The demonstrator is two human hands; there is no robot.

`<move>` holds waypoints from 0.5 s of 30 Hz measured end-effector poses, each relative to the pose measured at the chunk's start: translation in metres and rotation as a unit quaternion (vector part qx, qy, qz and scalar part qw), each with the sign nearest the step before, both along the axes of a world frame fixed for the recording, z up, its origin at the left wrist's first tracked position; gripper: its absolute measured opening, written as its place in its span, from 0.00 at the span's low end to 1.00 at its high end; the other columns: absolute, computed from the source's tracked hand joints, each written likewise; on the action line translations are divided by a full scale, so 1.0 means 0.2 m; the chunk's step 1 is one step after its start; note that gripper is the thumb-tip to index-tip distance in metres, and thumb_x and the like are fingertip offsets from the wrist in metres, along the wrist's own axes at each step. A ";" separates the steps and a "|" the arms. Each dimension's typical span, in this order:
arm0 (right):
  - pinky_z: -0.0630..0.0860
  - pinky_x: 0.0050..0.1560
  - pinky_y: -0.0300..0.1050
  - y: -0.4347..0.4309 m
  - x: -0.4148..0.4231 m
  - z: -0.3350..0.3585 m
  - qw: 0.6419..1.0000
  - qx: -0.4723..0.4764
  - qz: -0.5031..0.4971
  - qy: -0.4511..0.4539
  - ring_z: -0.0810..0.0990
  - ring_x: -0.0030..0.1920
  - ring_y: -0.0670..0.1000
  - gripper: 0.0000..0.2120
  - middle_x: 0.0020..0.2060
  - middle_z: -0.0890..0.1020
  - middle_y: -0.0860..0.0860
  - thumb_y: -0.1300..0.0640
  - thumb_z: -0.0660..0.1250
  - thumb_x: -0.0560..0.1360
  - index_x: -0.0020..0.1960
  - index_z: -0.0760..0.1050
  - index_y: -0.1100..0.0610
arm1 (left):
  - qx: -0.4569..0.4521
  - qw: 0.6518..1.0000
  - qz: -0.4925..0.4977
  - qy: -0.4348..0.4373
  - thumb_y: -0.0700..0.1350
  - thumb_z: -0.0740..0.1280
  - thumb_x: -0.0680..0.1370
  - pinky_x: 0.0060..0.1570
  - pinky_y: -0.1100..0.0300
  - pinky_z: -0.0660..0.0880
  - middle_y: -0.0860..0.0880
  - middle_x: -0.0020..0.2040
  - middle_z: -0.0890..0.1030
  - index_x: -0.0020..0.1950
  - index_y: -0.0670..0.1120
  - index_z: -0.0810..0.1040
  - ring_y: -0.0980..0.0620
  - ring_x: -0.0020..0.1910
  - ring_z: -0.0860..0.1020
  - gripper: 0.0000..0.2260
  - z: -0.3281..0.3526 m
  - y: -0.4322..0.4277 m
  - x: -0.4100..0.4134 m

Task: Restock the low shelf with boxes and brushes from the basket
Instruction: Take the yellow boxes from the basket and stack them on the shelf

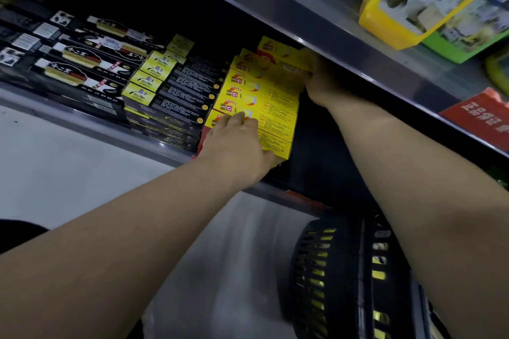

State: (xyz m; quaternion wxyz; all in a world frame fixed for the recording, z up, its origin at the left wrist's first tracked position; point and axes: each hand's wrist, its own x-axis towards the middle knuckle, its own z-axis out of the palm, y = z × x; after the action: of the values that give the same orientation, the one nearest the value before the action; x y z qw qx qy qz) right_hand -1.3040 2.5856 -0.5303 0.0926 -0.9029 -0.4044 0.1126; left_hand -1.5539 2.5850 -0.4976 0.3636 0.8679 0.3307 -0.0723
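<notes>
Two metal shelves crossing the frame on a slant: low shelf (154, 143) running from left edge toward lower centre, upper shelf (344, 44) from top centre to right edge. Pale grey floor (55, 173) at left and lower centre. Along the low shelf, from upper left: black brush boxes (82, 63) with tan brushes pictured, then yellow-and-black boxes (170, 96) stacked flat, then a stack of yellow boxes (261, 96) with red markings at centre. On the upper shelf, top right, a yellow-rimmed package (413, 8) over a green one (468, 44), and a red carton (479, 115) at the right edge. Black slatted basket (344, 278) at lower centre-right on the floor, yellow visible through its slots. Left hand (237, 143) at centre, fingers fairly straight and laid on the front faces of the lowest yellow boxes, thumb along the stack's lower right corner, pressing rather than wrapping. Right hand (322, 82) reaching up under the upper shelf, touching the top right end of the same stack; fingers mostly hidden behind the boxes and in shadow, so grasp or flat push cannot be told.
</notes>
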 end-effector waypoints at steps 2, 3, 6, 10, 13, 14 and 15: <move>0.56 0.73 0.52 0.07 0.03 -0.04 0.998 -0.016 0.021 0.057 0.60 0.73 0.56 0.26 0.73 0.62 0.57 0.51 0.57 0.81 0.75 0.55 0.57 | 0.005 1.000 -0.009 0.007 0.55 0.60 0.78 0.74 0.49 0.48 0.45 0.78 0.51 0.76 0.46 0.56 0.45 0.76 0.47 0.30 -0.01 0.01 0.00; 0.57 0.73 0.53 0.09 0.04 -0.06 0.996 -0.025 0.025 0.082 0.60 0.73 0.56 0.26 0.73 0.62 0.56 0.51 0.57 0.81 0.75 0.55 0.55 | 0.007 1.000 -0.012 0.008 0.56 0.59 0.78 0.74 0.49 0.48 0.45 0.78 0.51 0.76 0.46 0.56 0.45 0.76 0.47 0.30 -0.02 0.01 0.00; 0.59 0.72 0.53 0.11 0.09 -0.08 0.989 -0.036 0.022 0.142 0.63 0.72 0.55 0.24 0.73 0.64 0.54 0.49 0.56 0.80 0.75 0.56 0.48 | 0.008 1.000 -0.013 0.007 0.56 0.59 0.78 0.74 0.48 0.47 0.46 0.78 0.51 0.76 0.46 0.57 0.45 0.76 0.46 0.29 -0.03 0.02 0.01; 0.60 0.72 0.53 0.09 0.11 -0.09 0.983 -0.019 0.010 0.182 0.64 0.71 0.53 0.24 0.73 0.63 0.51 0.48 0.55 0.80 0.75 0.56 0.46 | 0.012 1.000 -0.014 0.008 0.56 0.60 0.78 0.74 0.48 0.47 0.47 0.78 0.50 0.76 0.47 0.57 0.45 0.76 0.45 0.30 -0.04 0.02 0.01; 0.60 0.72 0.51 0.07 0.08 -0.09 0.981 0.006 0.014 0.192 0.64 0.72 0.53 0.24 0.73 0.63 0.52 0.50 0.55 0.81 0.76 0.55 0.50 | 0.020 1.000 -0.017 0.013 0.56 0.60 0.77 0.74 0.48 0.47 0.47 0.78 0.50 0.76 0.47 0.56 0.46 0.76 0.45 0.30 -0.05 0.02 0.01; 0.60 0.72 0.51 0.06 0.07 -0.09 0.980 0.014 0.013 0.198 0.63 0.72 0.53 0.24 0.73 0.63 0.53 0.51 0.56 0.81 0.76 0.55 0.51 | 0.022 1.000 -0.017 0.014 0.56 0.60 0.77 0.74 0.48 0.47 0.48 0.78 0.49 0.76 0.48 0.56 0.45 0.76 0.45 0.30 -0.05 0.01 0.01; 0.60 0.72 0.50 0.05 0.07 -0.09 0.979 0.022 0.013 0.202 0.63 0.72 0.53 0.24 0.73 0.63 0.53 0.52 0.56 0.81 0.76 0.55 0.52 | 0.023 1.000 -0.016 0.015 0.56 0.60 0.77 0.74 0.48 0.47 0.48 0.78 0.49 0.76 0.48 0.56 0.45 0.76 0.45 0.30 -0.05 0.01 0.01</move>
State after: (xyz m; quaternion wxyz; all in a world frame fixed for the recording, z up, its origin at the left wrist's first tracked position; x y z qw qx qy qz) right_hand -1.2899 2.5958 -0.5491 0.1909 -0.8539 -0.3910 0.2853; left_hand -1.5512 2.5875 -0.5072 0.3374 0.8800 0.3237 -0.0832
